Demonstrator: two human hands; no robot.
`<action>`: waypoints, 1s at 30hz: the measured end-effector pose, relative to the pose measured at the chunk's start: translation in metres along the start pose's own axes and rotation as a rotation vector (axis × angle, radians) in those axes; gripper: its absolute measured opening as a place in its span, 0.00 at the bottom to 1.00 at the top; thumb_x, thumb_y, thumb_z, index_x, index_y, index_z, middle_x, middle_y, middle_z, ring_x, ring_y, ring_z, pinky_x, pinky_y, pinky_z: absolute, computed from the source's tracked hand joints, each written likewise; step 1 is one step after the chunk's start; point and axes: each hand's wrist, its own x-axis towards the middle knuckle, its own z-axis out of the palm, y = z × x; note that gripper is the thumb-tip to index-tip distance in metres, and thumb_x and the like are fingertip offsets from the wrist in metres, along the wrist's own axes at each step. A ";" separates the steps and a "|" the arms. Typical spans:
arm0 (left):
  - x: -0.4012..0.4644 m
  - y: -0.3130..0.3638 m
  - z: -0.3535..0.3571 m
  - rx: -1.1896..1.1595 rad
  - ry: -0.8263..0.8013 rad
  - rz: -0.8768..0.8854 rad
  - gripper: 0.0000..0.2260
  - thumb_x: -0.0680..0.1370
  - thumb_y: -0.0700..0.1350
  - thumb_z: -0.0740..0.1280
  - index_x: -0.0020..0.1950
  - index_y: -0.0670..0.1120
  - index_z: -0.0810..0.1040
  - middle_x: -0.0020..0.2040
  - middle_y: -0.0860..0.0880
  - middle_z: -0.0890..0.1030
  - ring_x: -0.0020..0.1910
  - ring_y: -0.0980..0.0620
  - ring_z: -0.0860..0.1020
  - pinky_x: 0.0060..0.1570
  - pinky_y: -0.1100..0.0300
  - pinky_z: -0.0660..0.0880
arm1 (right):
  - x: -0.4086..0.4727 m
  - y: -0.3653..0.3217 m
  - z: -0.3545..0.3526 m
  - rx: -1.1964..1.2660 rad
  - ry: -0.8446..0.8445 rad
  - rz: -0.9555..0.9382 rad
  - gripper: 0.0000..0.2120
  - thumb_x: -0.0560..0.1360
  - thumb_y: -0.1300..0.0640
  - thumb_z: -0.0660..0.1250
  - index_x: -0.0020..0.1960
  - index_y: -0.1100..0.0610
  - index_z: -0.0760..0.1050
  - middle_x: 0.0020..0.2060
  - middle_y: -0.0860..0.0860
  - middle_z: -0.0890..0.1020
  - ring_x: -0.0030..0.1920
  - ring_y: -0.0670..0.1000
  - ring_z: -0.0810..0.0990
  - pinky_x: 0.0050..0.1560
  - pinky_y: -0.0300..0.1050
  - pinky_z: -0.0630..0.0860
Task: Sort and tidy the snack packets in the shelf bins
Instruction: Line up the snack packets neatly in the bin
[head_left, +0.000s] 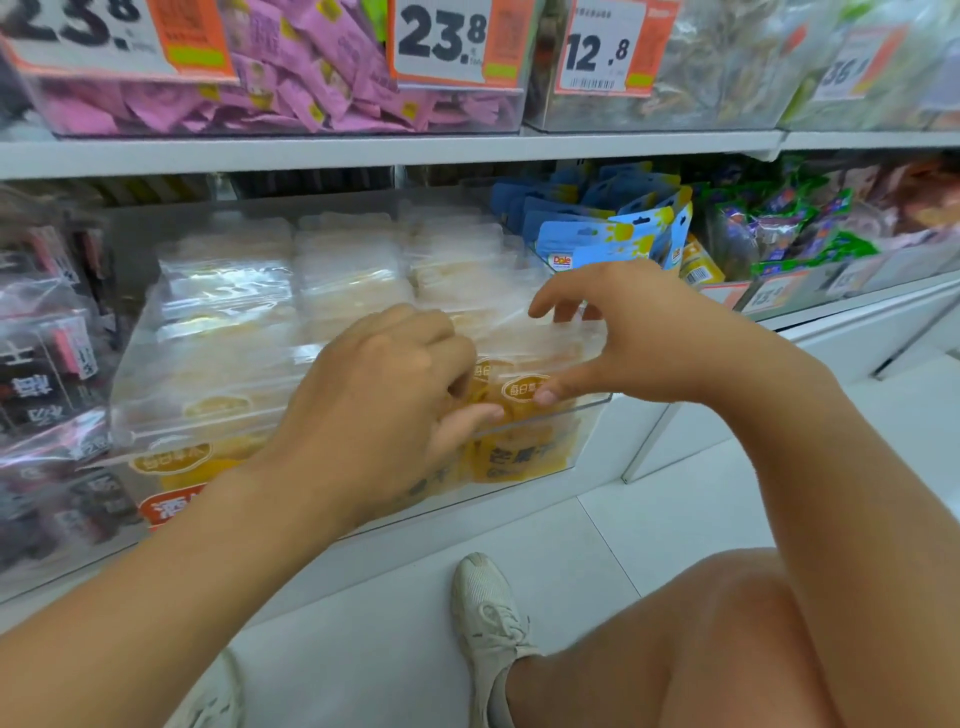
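Left hand (387, 395): my fingers curl into the front row of mango packets (519, 395), pinching one.
Right hand (618, 332): fingers spread loosely, thumb touching a packet.
Bin (124, 384): clear, full.

Shop aisle, price tags (441, 44), shelf bins (363, 415) of snack packets (291, 67)
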 end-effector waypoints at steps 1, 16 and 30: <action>0.000 0.002 -0.002 0.012 0.041 -0.053 0.13 0.73 0.58 0.70 0.43 0.48 0.78 0.40 0.51 0.78 0.41 0.47 0.75 0.41 0.55 0.71 | 0.000 0.003 -0.001 0.056 0.007 -0.007 0.32 0.58 0.34 0.78 0.59 0.41 0.77 0.50 0.39 0.78 0.51 0.45 0.78 0.49 0.44 0.76; 0.037 0.003 0.002 -0.091 -0.100 -0.209 0.11 0.77 0.56 0.70 0.40 0.51 0.83 0.34 0.55 0.77 0.39 0.49 0.76 0.39 0.54 0.73 | 0.008 0.029 -0.004 0.251 0.070 -0.070 0.03 0.73 0.50 0.75 0.44 0.48 0.86 0.35 0.41 0.84 0.39 0.38 0.81 0.38 0.27 0.73; 0.034 -0.005 0.008 -0.195 -0.016 -0.242 0.19 0.78 0.58 0.68 0.33 0.47 0.83 0.24 0.49 0.75 0.27 0.50 0.74 0.33 0.57 0.70 | 0.014 0.020 0.010 0.244 -0.047 -0.084 0.10 0.82 0.53 0.63 0.49 0.51 0.83 0.39 0.46 0.83 0.42 0.43 0.79 0.48 0.49 0.77</action>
